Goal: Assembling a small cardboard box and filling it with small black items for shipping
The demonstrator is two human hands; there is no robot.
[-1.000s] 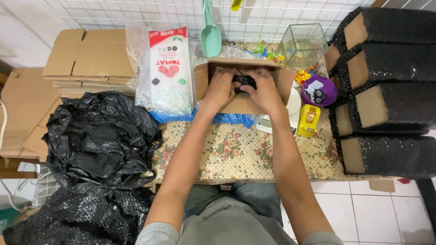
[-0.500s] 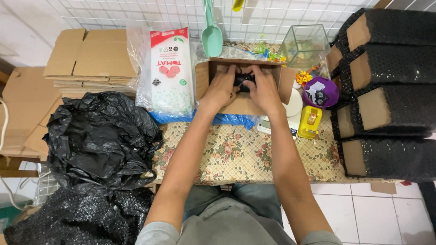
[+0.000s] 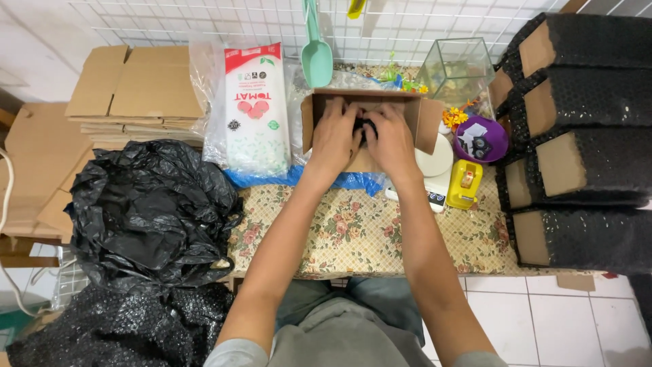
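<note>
An open brown cardboard box [image 3: 424,121] stands at the back of a small table with a floral cloth [image 3: 353,224]. Both my hands are inside it. My left hand [image 3: 334,132] and my right hand [image 3: 392,136] press together on a small black object [image 3: 367,126], which shows only as a dark patch between the fingers. Its shape is hidden by my hands.
A large white and red bag of pellets [image 3: 255,109] lies left of the box, flat cardboard stacks [image 3: 136,85] beyond it. A black plastic bag [image 3: 146,211] fills the left. Right: a glass tank [image 3: 458,68], white scale [image 3: 435,163], yellow tape dispenser [image 3: 465,183], purple bowl [image 3: 485,139], black-wrapped boxes [image 3: 584,136]. A green scoop [image 3: 316,58] hangs on the wire grid.
My hands stay in the box and have closed in tighter over the black object, covering more of it. Nothing else has moved.
</note>
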